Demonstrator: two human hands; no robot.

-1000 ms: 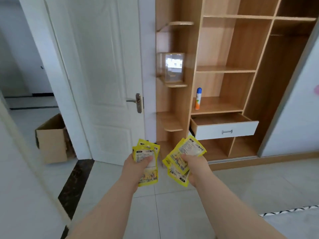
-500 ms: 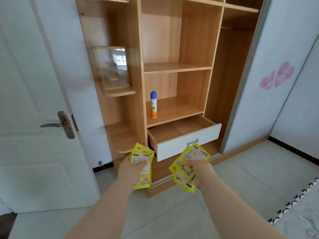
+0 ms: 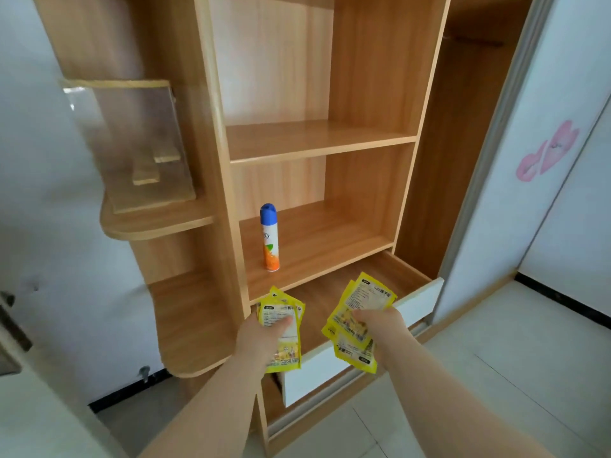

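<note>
My left hand [image 3: 261, 338] grips a small stack of yellow packets [image 3: 286, 353], thumb pressed across the top one. My right hand [image 3: 383, 328] holds a fanned bunch of yellow packets [image 3: 358, 307] of the same kind. Both hands hover over the open wooden drawer [image 3: 330, 365] with a white front, low in the wooden wardrobe [image 3: 373, 77]. The drawer's inside looks bare where it shows between the packets.
A spray can [image 3: 269, 238] with a blue cap stands on the shelf just above the drawer. A clear box [image 3: 132, 143] sits on a rounded side shelf at the left. A white door [image 3: 20, 375] is at far left, a sliding panel with pink stickers [image 3: 545, 153] at right.
I have come closer to the wardrobe and the view has turned right and down. Both hands, still holding their packets, now hang over the open drawer instead of in front of it.
</note>
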